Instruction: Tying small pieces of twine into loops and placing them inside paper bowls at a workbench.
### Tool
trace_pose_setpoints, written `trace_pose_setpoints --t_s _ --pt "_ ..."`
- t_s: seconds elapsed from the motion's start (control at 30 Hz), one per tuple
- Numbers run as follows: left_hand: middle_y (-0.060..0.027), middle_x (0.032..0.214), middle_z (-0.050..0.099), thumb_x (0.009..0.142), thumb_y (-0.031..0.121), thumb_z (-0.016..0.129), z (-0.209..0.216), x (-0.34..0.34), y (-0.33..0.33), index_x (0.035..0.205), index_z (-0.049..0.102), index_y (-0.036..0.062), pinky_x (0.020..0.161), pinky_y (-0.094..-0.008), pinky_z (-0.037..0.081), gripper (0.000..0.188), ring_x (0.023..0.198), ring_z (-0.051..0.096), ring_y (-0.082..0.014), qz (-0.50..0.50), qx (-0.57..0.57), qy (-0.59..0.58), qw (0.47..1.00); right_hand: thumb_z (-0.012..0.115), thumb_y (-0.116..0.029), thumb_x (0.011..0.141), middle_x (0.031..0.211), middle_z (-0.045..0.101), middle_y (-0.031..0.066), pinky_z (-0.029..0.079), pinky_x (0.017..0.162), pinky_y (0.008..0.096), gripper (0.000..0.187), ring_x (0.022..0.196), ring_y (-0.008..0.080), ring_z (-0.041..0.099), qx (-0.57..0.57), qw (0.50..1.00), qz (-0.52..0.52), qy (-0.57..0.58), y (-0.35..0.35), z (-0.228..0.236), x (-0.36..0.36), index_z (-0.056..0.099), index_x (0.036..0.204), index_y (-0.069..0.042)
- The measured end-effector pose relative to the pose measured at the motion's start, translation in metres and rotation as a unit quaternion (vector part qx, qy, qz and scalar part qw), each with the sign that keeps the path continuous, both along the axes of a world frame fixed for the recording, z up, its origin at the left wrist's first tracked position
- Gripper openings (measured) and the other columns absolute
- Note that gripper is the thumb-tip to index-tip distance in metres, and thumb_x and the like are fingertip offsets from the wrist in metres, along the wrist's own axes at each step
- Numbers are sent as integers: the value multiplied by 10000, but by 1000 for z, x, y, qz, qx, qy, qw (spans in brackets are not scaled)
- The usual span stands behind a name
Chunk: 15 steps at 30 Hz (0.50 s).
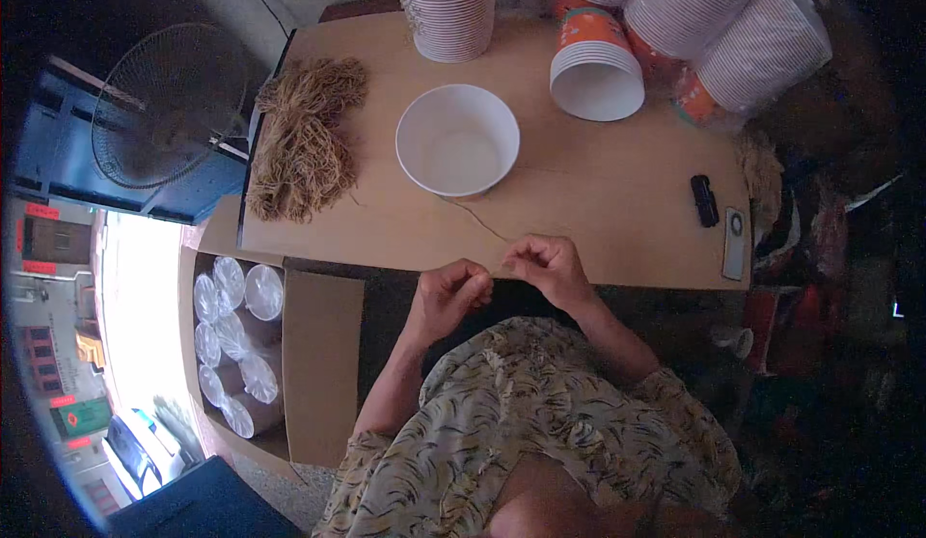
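At the table's near edge, both my hands are closed in a pinch, their fingertips almost meeting. My right hand grips a thin brown string, whose loose length trails over the tabletop toward a white paper bucket. My left hand has its thumb and fingers pressed together, apparently on the same string, of which only a faint bit shows between the hands. The bucket stands upright just beyond them, its mouth facing up and nothing visible inside. To its left lies a tangled bundle of brown strings.
Nested paper buckets form a tall stack at the back, with a tipped stack and plastic-wrapped stacks to the right. A black object lies near the right edge. An open carton of wrapped stacks and a fan stand left.
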<state>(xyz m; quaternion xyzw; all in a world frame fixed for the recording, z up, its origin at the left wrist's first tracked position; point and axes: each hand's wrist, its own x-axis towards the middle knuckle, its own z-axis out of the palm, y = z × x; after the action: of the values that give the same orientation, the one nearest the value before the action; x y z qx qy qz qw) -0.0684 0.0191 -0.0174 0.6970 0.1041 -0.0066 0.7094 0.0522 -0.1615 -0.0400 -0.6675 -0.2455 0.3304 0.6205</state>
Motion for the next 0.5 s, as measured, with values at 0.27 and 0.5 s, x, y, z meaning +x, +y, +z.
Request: trace_pose_setpoints --t_s 0.27,0.5 --pt "-28 774 652 965 129 624 6 36 60 987 654 7 625 -251 500 127 695 609 -99 163 132 -38 977 681 -131 907 788 629 -34 456 650 190 123 714 28 556 59 979 -195 -23 -28 54 24 668 918 -9" --pt "-125 1202 617 901 35 635 52 71 76 1056 649 60 754 -347 559 158 919 663 -216 157 368 -187 897 674 -98 913 734 606 -50 444 626 186 89 672 30 551 36 967 -231 -101 -37 76 26 659 931 -12"
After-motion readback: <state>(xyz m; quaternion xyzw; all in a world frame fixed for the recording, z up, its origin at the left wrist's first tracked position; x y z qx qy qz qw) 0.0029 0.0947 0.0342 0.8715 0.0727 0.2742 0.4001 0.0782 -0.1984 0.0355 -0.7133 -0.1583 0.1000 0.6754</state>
